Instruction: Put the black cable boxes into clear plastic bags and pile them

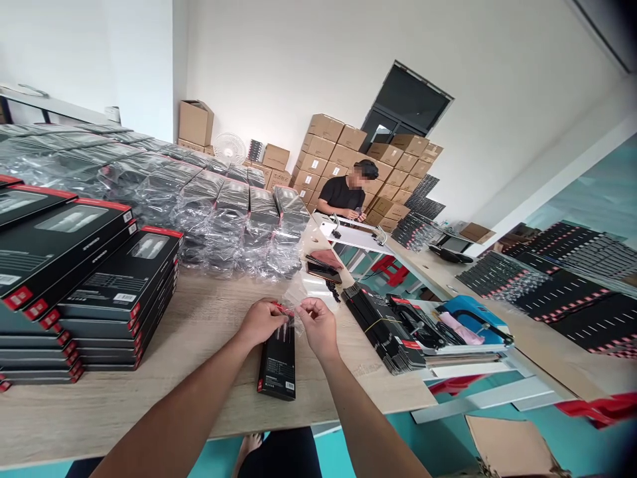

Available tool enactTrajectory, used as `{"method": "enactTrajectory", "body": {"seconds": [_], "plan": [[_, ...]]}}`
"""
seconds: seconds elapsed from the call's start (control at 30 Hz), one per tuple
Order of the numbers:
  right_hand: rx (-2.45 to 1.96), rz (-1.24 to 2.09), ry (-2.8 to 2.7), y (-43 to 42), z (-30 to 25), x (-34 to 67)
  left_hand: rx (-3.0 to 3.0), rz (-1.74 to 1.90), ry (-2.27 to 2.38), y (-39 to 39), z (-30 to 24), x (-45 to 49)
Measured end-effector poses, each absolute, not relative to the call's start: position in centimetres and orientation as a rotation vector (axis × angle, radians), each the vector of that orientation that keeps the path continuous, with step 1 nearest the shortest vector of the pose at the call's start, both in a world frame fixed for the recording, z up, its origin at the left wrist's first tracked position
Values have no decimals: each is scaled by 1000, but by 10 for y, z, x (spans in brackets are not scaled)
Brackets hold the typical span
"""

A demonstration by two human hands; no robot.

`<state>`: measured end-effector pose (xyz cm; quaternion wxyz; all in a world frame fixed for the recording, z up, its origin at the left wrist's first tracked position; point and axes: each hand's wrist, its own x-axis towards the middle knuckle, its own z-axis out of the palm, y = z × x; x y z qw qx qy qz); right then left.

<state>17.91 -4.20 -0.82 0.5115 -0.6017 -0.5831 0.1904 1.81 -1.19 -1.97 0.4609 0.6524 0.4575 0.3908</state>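
Facing away from the wearer, a slim black box (279,369) lies on a wooden bench (226,392), directly between two bare forearms. Its long axis runs nearly straight out from the body: the labelled end is nearest, and the far end is just under the fingertips. The left hand (265,320) comes in from the box's left, its grip closed to a pinch at what looks like the red far end. The right hand (318,324) is on the other side, thumb and finger pinched together on what seems to be clear plastic (293,293); the exact hold is too small to tell. The fingertips nearly meet above the box; the left hand is slightly nearer to it. Stacked boxes (122,295) stand left, a banded bundle (381,323) right.
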Motion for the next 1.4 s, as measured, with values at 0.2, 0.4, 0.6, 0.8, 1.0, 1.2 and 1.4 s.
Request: {"method": "enactTrajectory", "body": {"seconds": [0.2,0.4,0.6,0.8,1.0,1.2,1.4], "plan": [[-1511,293,-1649,-44,-9,185,1587,1002,1173,-11,-14,12],[-1493,170,-1751,-48,-7,178,1635,1023,1188,-14,-12,14],[-1573,-148,-2041,-51,1,181,1635,1001,1229,-12,-14,11],[-1777,-201,-1735,-51,-3,177,1654,993,1258,-12,-15,14],[-1739,-64,-1762,-47,-9,169,1683,1000,1234,-15,-16,17],[-1443,-92,-2080,-48,0,160,1674,1010,1224,-13,-19,16],[-1604,-326,-2009,-51,3,170,1637,1006,1224,-10,-23,14]]}}
